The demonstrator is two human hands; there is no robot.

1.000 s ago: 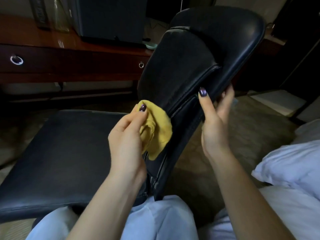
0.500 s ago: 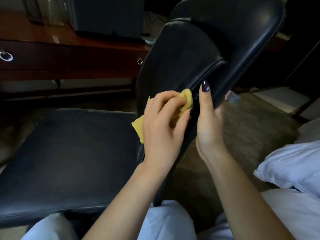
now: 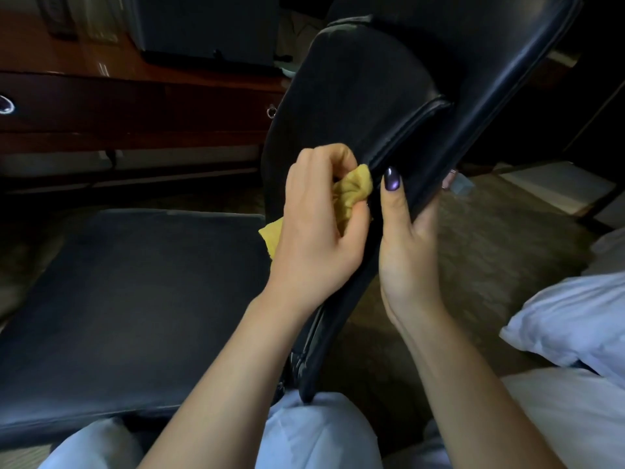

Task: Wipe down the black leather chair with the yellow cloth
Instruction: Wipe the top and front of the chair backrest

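I am in the wiping step, working the groove (image 3: 411, 128) where the padded panel of the chair (image 3: 500, 79) meets the outer rim of its back. My left hand (image 3: 314, 228) is closed round the bunched cloth (image 3: 353, 191), fingers curled over it, pressing it into the near end of that groove. A corner of the cloth pokes out to the left under the hand. My right hand (image 3: 409, 245) clamps the rim just right of the cloth, thumb laid on the front face. Its fingers wrap round behind, mostly hidden, bracing the back. The chair fills the middle of the scene, with the back rising to the far right and the seat (image 3: 135, 299) lying flat on the left. The wooden bench (image 3: 135, 103) stands beyond the seat.

As I judge it, the next move is to draw the cloth along the groove toward its far end with firm pressure in the crease. The bracing hand would need to slide up the rim out of the way. The cloth is balled up, so I would open it to a flat face before taking on the broad panel and the seat. I cannot tell how much is already wiped.
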